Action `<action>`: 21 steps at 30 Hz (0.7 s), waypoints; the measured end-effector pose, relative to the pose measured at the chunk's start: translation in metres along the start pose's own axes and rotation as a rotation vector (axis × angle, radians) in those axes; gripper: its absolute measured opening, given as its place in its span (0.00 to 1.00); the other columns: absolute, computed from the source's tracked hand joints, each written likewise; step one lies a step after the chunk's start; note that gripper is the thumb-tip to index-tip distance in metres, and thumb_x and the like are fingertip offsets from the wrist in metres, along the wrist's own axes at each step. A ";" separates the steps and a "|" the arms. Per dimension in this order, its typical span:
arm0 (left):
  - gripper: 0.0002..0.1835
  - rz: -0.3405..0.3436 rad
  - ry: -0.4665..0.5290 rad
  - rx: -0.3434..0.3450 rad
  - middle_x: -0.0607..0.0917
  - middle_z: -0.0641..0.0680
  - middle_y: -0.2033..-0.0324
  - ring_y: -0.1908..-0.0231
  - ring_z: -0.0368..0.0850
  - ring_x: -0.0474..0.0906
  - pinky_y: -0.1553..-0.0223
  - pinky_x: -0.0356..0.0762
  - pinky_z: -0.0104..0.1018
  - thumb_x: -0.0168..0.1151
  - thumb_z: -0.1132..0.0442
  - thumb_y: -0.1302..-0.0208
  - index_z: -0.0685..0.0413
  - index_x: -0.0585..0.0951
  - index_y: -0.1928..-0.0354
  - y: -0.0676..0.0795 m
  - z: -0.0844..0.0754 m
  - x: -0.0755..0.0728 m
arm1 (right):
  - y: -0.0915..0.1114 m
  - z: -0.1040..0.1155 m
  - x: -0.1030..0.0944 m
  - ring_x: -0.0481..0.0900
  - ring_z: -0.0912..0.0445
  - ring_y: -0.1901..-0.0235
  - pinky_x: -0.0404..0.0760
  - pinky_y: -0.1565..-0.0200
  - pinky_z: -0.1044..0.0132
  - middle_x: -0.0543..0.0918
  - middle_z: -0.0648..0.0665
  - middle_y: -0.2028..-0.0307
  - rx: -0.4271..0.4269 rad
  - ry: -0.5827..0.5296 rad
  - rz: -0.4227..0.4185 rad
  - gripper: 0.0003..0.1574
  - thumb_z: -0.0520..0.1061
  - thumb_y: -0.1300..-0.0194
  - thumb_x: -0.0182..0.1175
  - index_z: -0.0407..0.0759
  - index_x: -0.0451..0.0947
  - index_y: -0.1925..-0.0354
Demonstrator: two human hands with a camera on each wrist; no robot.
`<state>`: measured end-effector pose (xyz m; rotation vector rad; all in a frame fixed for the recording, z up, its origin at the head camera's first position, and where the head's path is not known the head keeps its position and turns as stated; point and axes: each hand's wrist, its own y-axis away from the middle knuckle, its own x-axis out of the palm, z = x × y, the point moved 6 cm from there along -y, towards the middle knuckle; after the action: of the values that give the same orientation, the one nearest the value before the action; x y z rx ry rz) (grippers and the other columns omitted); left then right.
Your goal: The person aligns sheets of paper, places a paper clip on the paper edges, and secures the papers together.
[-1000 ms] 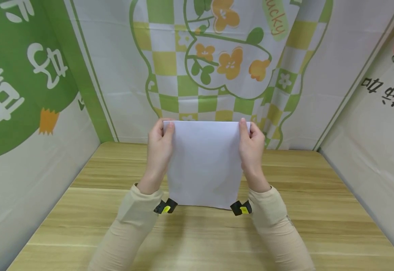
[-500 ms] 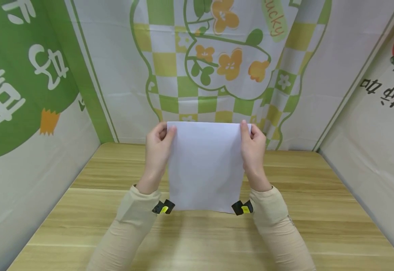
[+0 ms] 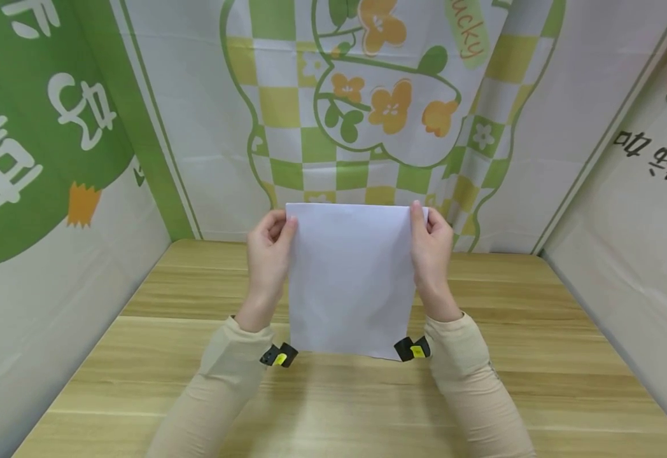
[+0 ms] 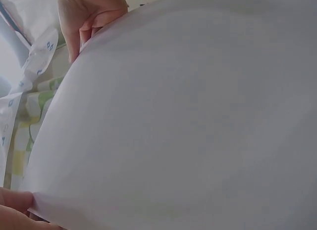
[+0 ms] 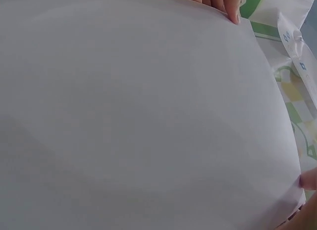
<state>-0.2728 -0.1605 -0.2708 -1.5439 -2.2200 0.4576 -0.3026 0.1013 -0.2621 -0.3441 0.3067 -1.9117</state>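
Note:
A blank white sheet of paper (image 3: 352,280) hangs upright between both hands, its lower edge over the table. My left hand (image 3: 268,254) pinches the upper left corner between thumb and curled fingers. At the upper right corner, my right hand (image 3: 432,254) pinches the paper with its thumb lying on the near face. The paper (image 4: 173,116) fills most of the left wrist view, with the right hand (image 4: 91,14) at its far corner. In the right wrist view the sheet bows slightly, and the left hand (image 5: 218,2) grips its top corner.
Below lies a wood-grain table (image 3: 333,413). A printed curtain (image 3: 356,146) with green and yellow checks and orange flowers hangs behind it. Printed cloth walls stand at the left (image 3: 53,286) and right (image 3: 625,254). Each sleeve carries a small black and yellow piece (image 3: 279,355) at the wrist.
The paper has shifted slightly to the right, and the left hand now holds it nearer its edge, with less overlap. Both hands keep their pinch on the corners.

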 end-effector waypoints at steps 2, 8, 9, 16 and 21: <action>0.10 -0.019 0.021 0.007 0.83 0.62 0.64 0.68 0.39 0.77 0.66 0.76 0.26 0.58 0.67 0.34 0.70 0.78 0.58 0.001 0.000 0.001 | 0.000 0.000 0.000 0.55 0.65 0.85 0.54 0.82 0.74 0.57 0.56 0.86 -0.002 0.000 0.000 0.21 0.54 0.32 0.56 0.45 0.67 0.78; 0.09 -0.073 0.066 0.020 0.82 0.50 0.68 0.68 0.38 0.76 0.66 0.74 0.25 0.59 0.69 0.36 0.70 0.78 0.58 0.002 0.001 0.001 | -0.002 -0.004 -0.003 0.61 0.65 0.82 0.60 0.78 0.75 0.64 0.57 0.84 0.024 0.015 -0.004 0.20 0.55 0.32 0.56 0.40 0.75 0.69; 0.09 -0.077 0.076 0.022 0.81 0.48 0.69 0.69 0.38 0.75 0.66 0.73 0.25 0.59 0.69 0.36 0.70 0.78 0.58 0.002 0.001 0.001 | -0.002 -0.004 -0.003 0.62 0.65 0.81 0.61 0.78 0.75 0.65 0.57 0.84 0.030 0.019 -0.008 0.20 0.55 0.32 0.55 0.39 0.76 0.67; 0.09 -0.104 0.099 0.031 0.80 0.42 0.73 0.71 0.38 0.74 0.68 0.73 0.25 0.61 0.68 0.37 0.70 0.79 0.60 0.003 0.004 0.002 | -0.003 -0.006 -0.008 0.59 0.64 0.80 0.59 0.75 0.73 0.62 0.57 0.83 0.023 0.024 -0.027 0.22 0.57 0.31 0.53 0.40 0.76 0.69; 0.09 -0.126 0.112 0.034 0.80 0.42 0.73 0.71 0.37 0.74 0.68 0.72 0.25 0.61 0.69 0.38 0.71 0.80 0.60 0.003 0.004 0.001 | -0.002 -0.008 -0.011 0.53 0.63 0.84 0.54 0.79 0.72 0.55 0.56 0.86 0.017 -0.031 -0.017 0.28 0.60 0.30 0.50 0.48 0.61 0.82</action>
<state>-0.2725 -0.1583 -0.2761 -1.3686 -2.1960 0.3597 -0.3038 0.1124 -0.2691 -0.3656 0.2681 -1.9224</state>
